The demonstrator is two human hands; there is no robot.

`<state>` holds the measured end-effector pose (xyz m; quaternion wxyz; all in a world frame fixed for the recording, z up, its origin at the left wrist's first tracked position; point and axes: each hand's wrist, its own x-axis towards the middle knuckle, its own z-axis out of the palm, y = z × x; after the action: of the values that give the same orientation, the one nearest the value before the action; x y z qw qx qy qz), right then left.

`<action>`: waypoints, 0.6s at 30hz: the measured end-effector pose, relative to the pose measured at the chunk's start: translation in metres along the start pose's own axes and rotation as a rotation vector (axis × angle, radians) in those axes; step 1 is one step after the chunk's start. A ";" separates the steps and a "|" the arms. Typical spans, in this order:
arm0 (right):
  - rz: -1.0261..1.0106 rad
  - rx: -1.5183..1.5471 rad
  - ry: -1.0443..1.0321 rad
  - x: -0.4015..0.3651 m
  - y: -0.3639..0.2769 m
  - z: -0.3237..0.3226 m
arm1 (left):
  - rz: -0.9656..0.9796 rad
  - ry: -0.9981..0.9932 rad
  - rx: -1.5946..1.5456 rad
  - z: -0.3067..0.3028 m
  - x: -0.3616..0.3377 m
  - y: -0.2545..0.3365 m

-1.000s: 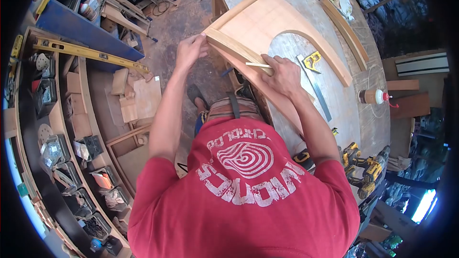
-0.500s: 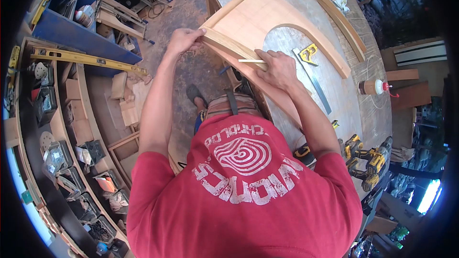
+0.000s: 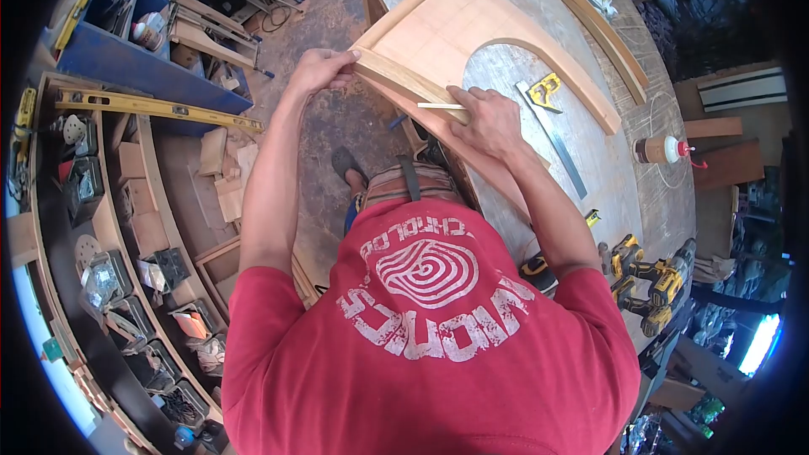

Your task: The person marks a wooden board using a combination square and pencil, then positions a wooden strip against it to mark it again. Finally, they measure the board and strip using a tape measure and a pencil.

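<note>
My left hand point(image 3: 320, 73) pinches the left end of a narrow wooden strip point(image 3: 404, 77), which lies along the near edge of a pale wooden panel point(image 3: 447, 21) with a curved cutout. Over the strip's other end is my right hand point(image 3: 487, 122), its fingers curled around a thin pale pencil point(image 3: 438, 106) that points left. The fingertips of this hand rest at the strip; its palm side is hidden. To the right of it, inside the cutout, a combination square point(image 3: 552, 126) with a yellow head lies on the workbench point(image 3: 624, 194).
A glue bottle point(image 3: 661, 149) with a red tip stands on the right of the bench. Several yellow and black cordless drills point(image 3: 661, 282) sit nearer me. Long wooden pieces point(image 3: 602, 34) lie beyond the panel. At left are shelves with bins and a yellow spirit level point(image 3: 160, 107).
Both hands keep nearly the same places on the strip and the pencil. The view has shifted very slightly.
</note>
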<state>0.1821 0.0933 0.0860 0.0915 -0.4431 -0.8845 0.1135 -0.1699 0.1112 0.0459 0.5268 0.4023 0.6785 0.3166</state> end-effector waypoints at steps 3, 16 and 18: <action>0.013 -0.021 -0.003 0.003 -0.003 -0.001 | 0.007 0.005 0.006 0.001 -0.007 0.005; 0.036 -0.044 -0.018 0.002 -0.004 0.002 | 0.001 -0.014 0.181 -0.008 0.003 0.010; 0.030 -0.037 -0.010 0.002 -0.004 0.002 | -0.003 -0.016 0.158 -0.007 0.003 0.010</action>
<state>0.1779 0.0922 0.0856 0.0770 -0.4575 -0.8802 0.1005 -0.1747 0.1186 0.0548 0.4994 0.4441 0.6976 0.2581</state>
